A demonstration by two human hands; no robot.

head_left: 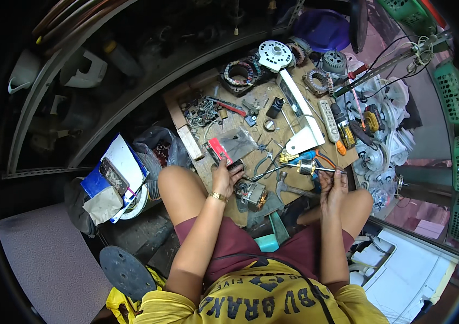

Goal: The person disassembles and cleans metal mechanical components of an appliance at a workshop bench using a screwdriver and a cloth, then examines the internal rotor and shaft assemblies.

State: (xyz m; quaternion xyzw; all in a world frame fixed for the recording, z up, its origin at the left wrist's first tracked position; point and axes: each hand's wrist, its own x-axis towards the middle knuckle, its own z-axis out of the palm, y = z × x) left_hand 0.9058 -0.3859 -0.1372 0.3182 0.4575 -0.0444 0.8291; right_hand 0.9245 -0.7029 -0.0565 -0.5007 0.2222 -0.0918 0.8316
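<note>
My left hand (224,177) grips the lower end of a clear plastic packet (238,141) with a red card, its thumb against the card. The packet's contents are hard to make out. In my right hand (333,188) is a motor rotor (306,167), held by its long thin shaft, which lies level with the copper-and-steel core pointing left. Between my hands, an opened motor (251,195) with copper windings sits near the bench's front edge. A hammer (290,186) lies beside it, below the rotor. Orange-and-blue-handled pliers (322,157) lie just beyond my right hand.
Loose screws and small metal parts (203,114) fill the bench's far left. Wound stators (238,74), a white fan housing (274,55) and a white panel (301,116) stand farther back. At right are a power strip (328,120), a cordless drill (343,127) and piled white motor parts (383,156).
</note>
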